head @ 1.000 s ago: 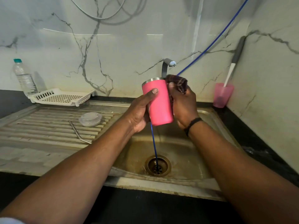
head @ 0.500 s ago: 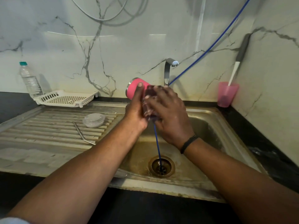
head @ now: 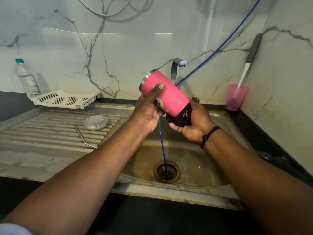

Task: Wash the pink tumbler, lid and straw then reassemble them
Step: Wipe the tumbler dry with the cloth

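Observation:
The pink tumbler [head: 166, 93] is tilted on its side above the sink, its steel rim pointing up and left. My left hand [head: 149, 109] grips it round the body, thumb across the top. My right hand [head: 193, 121] holds a dark checked cloth [head: 181, 117] cupped against the tumbler's base. A clear round lid [head: 95, 122] lies on the ribbed drainboard, and a bent metal straw [head: 83, 136] lies just in front of it.
A steel sink [head: 218, 121] with a drain [head: 166, 171] lies below my hands; a thin blue hose [head: 162, 141] runs into it. The tap [head: 177, 67] stands behind. A white rack [head: 67, 99] and water bottle [head: 27, 78] are far left; a pink cup [head: 236, 97] with a brush stands right.
The tumbler has tipped from upright onto its side. My right hand with the cloth slid from the rim, along the body, down to the base.

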